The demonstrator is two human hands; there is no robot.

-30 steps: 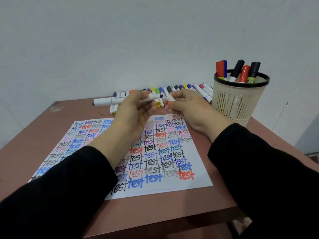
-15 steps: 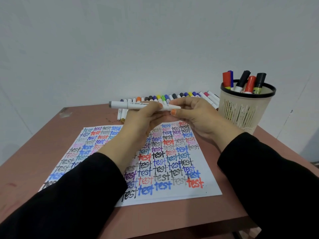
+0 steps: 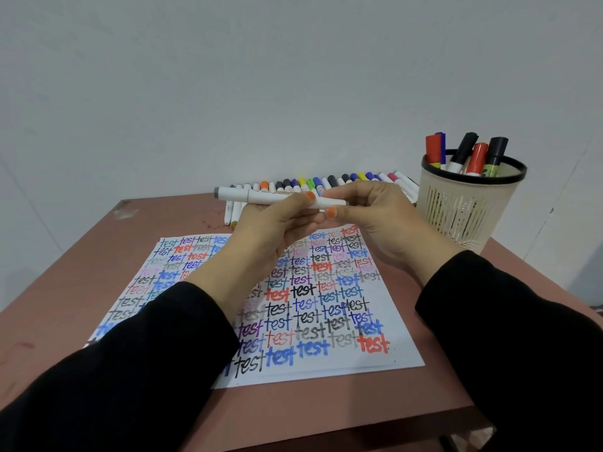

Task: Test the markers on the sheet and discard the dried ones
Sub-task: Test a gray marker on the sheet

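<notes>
Over the worktop (image 3: 81, 272) and its crowded sheet (image 3: 401, 347), the left hand (image 3: 267, 230) grips the marker (image 3: 261, 195) by the barrel, and the right hand (image 3: 375, 216) pinches its right end. If a cap sits there, a hard tug could fling it off or streak ink across the hand.

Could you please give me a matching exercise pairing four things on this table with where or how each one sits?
1. white marker
2. sheet
3. cup
4. marker row

a. stands at right, holding upright markers
b. lies along the table's far edge
c. held by left hand and right hand
d. lies flat, covered in "test" words

Pairs: 1-c, 2-d, 3-a, 4-b
</notes>
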